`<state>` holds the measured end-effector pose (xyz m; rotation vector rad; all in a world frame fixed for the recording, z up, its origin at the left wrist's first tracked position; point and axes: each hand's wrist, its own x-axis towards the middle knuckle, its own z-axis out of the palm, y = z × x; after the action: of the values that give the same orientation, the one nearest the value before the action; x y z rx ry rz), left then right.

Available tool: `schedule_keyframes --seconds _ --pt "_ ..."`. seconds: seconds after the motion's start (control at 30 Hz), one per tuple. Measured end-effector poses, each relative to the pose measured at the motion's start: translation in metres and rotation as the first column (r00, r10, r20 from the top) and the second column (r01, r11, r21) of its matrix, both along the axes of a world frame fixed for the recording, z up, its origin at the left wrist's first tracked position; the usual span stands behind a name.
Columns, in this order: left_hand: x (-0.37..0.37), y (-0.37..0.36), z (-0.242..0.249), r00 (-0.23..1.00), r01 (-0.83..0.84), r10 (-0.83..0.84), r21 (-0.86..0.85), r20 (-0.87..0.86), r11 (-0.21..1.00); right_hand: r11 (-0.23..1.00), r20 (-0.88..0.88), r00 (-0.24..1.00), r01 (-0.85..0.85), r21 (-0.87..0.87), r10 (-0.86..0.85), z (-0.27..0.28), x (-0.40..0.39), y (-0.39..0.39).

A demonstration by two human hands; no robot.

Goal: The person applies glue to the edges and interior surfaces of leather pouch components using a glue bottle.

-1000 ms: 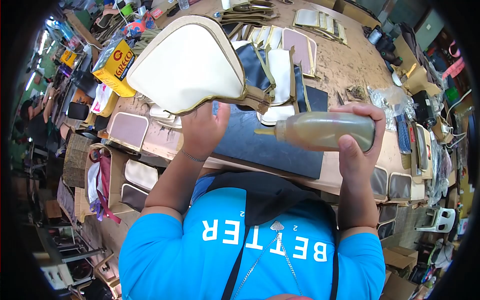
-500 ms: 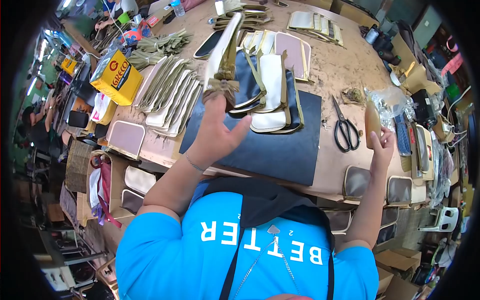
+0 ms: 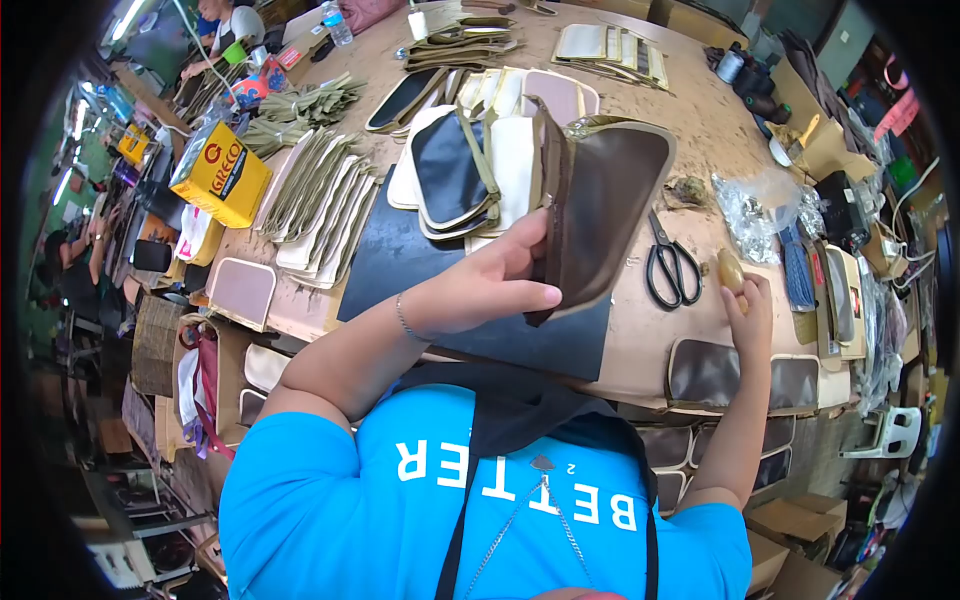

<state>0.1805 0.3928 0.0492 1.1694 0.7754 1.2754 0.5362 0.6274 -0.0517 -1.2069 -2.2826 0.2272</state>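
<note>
My left hand pinches the lower left edge of a dark brown leather bag piece with pale trim, tilted up over the dark work mat. Behind it lie a navy panel and a white panel, stacked with olive edging between them. Off to the right, my right hand grips a tan, rounded, smooth tool, whose exact kind I cannot make out. Black-handled scissors lie on the table between the mat and my right hand.
Stacked trimmed panels and a yellow Greco can stand at the left. Clear plastic wrapping and a blue brush-like bundle lie right. Brown panels rest along the front edge. Another person sits far left.
My left hand has moved right and lowered the piece, turning its brown face into view. The tan tool in my right hand has tipped and shifted slightly left.
</note>
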Motion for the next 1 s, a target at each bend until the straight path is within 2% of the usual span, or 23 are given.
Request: schedule_keyframes --seconds 0.1,0.17,0.23,0.3,0.33,0.43,0.47,0.5,0.53,0.57,0.6,0.7,0.73,0.77,0.83,0.9,1.0 --pt "0.021 0.019 -0.002 0.966 0.084 -0.062 -0.077 0.252 0.994 0.919 -0.381 0.901 -0.312 -0.243 0.205 0.013 -0.023 -0.022" --pt "0.036 0.032 -0.001 0.908 0.154 -0.085 -0.139 0.410 0.978 0.636 -0.600 0.786 -0.541 -0.550 0.150 0.032 -0.035 -0.050" --pt "0.048 0.048 -0.011 0.904 0.178 -0.091 -0.175 0.418 0.968 0.378 -0.780 0.610 -0.762 -0.527 0.142 0.032 -0.043 -0.066" --pt "0.065 0.059 -0.010 0.920 0.103 -0.022 -0.188 0.390 0.977 0.378 -0.823 0.566 -0.754 -0.537 -0.041 0.041 -0.050 -0.087" --pt "0.070 0.063 -0.007 0.922 0.112 -0.026 -0.202 0.386 0.973 0.386 -0.855 0.482 -0.764 -0.517 -0.191 0.038 -0.051 -0.088" --pt "0.089 0.074 -0.003 0.890 0.197 -0.090 -0.198 0.447 0.960 0.492 -0.867 0.393 -0.714 -0.498 -0.306 0.034 -0.036 -0.086" --pt "0.093 0.079 -0.006 0.906 0.231 -0.131 -0.212 0.401 0.949 0.602 -0.875 0.419 -0.642 -0.475 -0.244 0.029 -0.030 -0.083" --pt "0.097 0.083 -0.011 0.919 0.262 -0.170 -0.228 0.355 0.938 0.644 -0.881 0.402 -0.610 -0.460 -0.249 0.023 -0.020 -0.077" --pt "0.102 0.089 -0.016 0.870 0.370 -0.268 -0.187 0.414 0.910 0.684 -0.887 0.386 -0.577 -0.446 -0.252 0.017 -0.008 -0.070" --pt "0.108 0.091 -0.018 0.856 0.406 -0.302 -0.183 0.419 0.895 0.722 -0.893 0.370 -0.542 -0.430 -0.255 0.013 0.000 -0.066" --pt "0.114 0.093 -0.020 0.841 0.440 -0.335 -0.180 0.424 0.880 0.735 -0.879 0.375 -0.498 -0.459 -0.295 0.025 0.005 -0.067" --pt "0.130 0.097 -0.022 0.829 0.493 -0.398 -0.177 0.393 0.852 0.776 -0.860 0.462 -0.452 -0.440 -0.219 0.013 0.038 -0.059" --pt "0.133 0.099 -0.022 0.834 0.498 -0.418 -0.166 0.361 0.851 0.727 -0.789 0.581 -0.452 -0.517 -0.200 0.013 0.051 -0.058" --pt "0.136 0.101 -0.020 0.838 0.502 -0.435 -0.155 0.328 0.851 0.681 -0.773 0.594 -0.472 -0.560 -0.224 0.011 0.058 -0.061" --pt "0.139 0.108 -0.016 0.854 0.499 -0.433 -0.216 0.289 0.839 0.581 -0.738 0.624 -0.511 -0.634 -0.257 0.043 0.051 -0.076" --pt "0.137 0.118 -0.015 0.838 0.538 -0.465 -0.290 0.285 0.792 0.628 -0.788 0.556 -0.521 -0.579 -0.266 0.049 0.045 -0.083" --pt "0.137 0.132 -0.017 0.803 0.586 -0.504 -0.266 0.317 0.766 0.671 -0.837 0.482 -0.535 -0.514 -0.258 0.047 0.044 -0.081"
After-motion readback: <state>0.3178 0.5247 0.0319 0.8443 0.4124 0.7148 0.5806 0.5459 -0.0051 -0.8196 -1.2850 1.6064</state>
